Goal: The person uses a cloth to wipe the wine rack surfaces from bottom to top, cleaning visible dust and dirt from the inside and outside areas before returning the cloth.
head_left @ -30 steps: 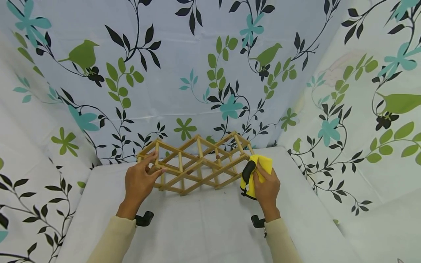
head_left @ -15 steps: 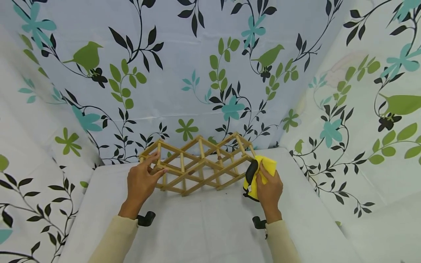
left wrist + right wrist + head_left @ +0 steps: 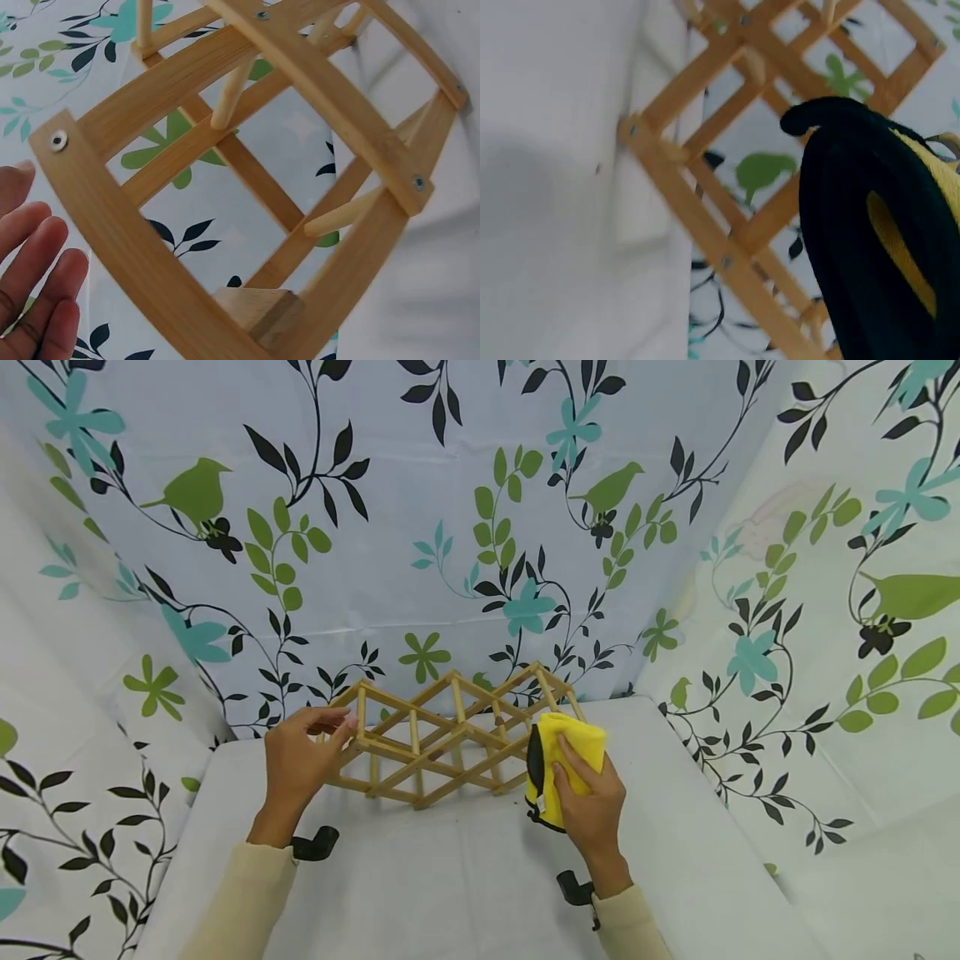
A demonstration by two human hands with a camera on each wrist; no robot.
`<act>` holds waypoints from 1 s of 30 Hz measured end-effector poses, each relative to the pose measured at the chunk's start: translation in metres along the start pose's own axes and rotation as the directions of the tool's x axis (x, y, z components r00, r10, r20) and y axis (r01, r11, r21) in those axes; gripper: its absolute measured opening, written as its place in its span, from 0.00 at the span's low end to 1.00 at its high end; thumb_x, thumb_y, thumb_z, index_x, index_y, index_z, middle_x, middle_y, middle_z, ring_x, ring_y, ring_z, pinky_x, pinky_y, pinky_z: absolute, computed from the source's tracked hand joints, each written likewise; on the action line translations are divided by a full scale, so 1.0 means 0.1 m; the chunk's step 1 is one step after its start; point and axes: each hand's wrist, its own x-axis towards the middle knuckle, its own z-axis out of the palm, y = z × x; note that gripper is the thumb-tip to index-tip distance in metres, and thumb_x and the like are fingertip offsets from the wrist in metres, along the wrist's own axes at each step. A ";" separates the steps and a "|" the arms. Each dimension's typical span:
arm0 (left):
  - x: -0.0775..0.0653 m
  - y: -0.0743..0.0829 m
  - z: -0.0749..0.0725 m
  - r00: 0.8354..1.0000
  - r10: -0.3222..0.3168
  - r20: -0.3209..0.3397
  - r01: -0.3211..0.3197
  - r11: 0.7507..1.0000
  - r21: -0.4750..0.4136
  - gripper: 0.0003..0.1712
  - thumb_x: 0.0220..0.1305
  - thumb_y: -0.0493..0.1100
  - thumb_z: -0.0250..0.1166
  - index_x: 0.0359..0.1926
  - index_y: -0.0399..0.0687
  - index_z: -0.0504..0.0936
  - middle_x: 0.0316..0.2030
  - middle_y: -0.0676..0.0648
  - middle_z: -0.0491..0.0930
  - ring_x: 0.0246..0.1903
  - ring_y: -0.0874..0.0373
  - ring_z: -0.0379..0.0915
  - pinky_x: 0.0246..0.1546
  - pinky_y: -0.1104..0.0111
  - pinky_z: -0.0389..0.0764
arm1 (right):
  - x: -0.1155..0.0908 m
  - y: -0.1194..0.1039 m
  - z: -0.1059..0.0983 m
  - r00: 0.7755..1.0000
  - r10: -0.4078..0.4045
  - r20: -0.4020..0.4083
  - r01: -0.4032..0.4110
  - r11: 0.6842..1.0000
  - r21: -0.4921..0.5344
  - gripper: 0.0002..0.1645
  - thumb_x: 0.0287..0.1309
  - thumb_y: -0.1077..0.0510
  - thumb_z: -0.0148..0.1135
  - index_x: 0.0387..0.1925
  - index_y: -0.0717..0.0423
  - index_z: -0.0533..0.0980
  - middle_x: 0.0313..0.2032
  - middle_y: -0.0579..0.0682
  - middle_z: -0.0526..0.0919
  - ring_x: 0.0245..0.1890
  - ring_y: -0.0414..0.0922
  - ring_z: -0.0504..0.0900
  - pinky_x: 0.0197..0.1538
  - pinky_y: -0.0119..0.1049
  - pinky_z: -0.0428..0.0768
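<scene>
Fingers of the left hand look loose and hold nothing, having eased outward at the left end of the wooden rack standing on the white table. Right fingers grip a yellow cloth, shifted inward from the rack's right end, so it now covers another stretch; its small white tag is unreadable.

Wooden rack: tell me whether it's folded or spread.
Spread: the wooden rack has crossed slats angled apart, leaving diamond gaps in all three views.
</scene>
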 end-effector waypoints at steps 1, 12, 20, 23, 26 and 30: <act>0.04 -0.02 -0.01 1.000 -0.014 0.015 0.015 1.000 -0.011 0.15 0.58 0.48 0.75 0.44 0.46 0.89 0.34 0.47 0.87 0.35 0.53 0.82 0.38 0.65 0.77 | 0.00 -0.05 0.06 1.000 -0.010 0.022 0.010 0.999 0.037 0.30 0.56 0.66 0.71 0.61 0.48 0.79 0.60 0.53 0.78 0.53 0.50 0.82 0.51 0.30 0.84; 0.41 -0.19 -0.08 0.839 -0.069 0.540 0.149 0.983 -0.105 0.32 0.66 0.55 0.67 0.68 0.52 0.73 0.76 0.45 0.58 0.70 0.31 0.60 0.64 0.36 0.66 | -0.09 -0.47 0.80 0.976 -0.071 0.208 0.041 0.989 0.145 0.28 0.58 0.62 0.71 0.61 0.45 0.79 0.57 0.52 0.79 0.52 0.48 0.82 0.49 0.42 0.86; 0.49 -0.22 -0.06 0.749 -0.004 0.662 0.175 0.966 -0.192 0.31 0.70 0.48 0.64 0.70 0.48 0.67 0.77 0.41 0.53 0.75 0.33 0.47 0.68 0.31 0.55 | -0.29 -0.44 0.95 0.884 -0.137 0.446 0.222 0.964 -0.144 0.28 0.59 0.54 0.71 0.60 0.30 0.78 0.49 0.50 0.84 0.41 0.41 0.82 0.39 0.34 0.84; 0.53 -0.23 -0.06 0.734 -0.012 0.679 0.180 0.967 -0.178 0.31 0.69 0.49 0.64 0.69 0.49 0.67 0.76 0.42 0.55 0.76 0.36 0.47 0.68 0.31 0.54 | -0.29 -0.45 0.91 0.905 -0.179 0.385 0.216 0.975 -0.055 0.28 0.57 0.57 0.72 0.59 0.34 0.80 0.49 0.51 0.84 0.42 0.43 0.83 0.40 0.37 0.85; 0.55 -0.24 -0.07 0.727 -0.014 0.687 0.186 0.967 -0.177 0.31 0.69 0.49 0.65 0.69 0.49 0.67 0.75 0.42 0.56 0.76 0.37 0.46 0.69 0.32 0.53 | -0.27 -0.46 0.93 0.946 -0.152 0.286 0.155 0.988 0.010 0.28 0.57 0.60 0.72 0.60 0.39 0.80 0.54 0.52 0.82 0.48 0.46 0.83 0.46 0.41 0.86; 0.57 -0.24 -0.07 0.714 -0.024 0.700 0.210 0.961 -0.181 0.31 0.69 0.49 0.64 0.69 0.50 0.66 0.75 0.43 0.56 0.76 0.38 0.46 0.69 0.32 0.51 | -0.30 -0.43 0.96 0.906 -0.116 0.408 0.173 0.979 -0.107 0.28 0.58 0.56 0.72 0.60 0.33 0.79 0.51 0.50 0.84 0.42 0.42 0.82 0.40 0.35 0.84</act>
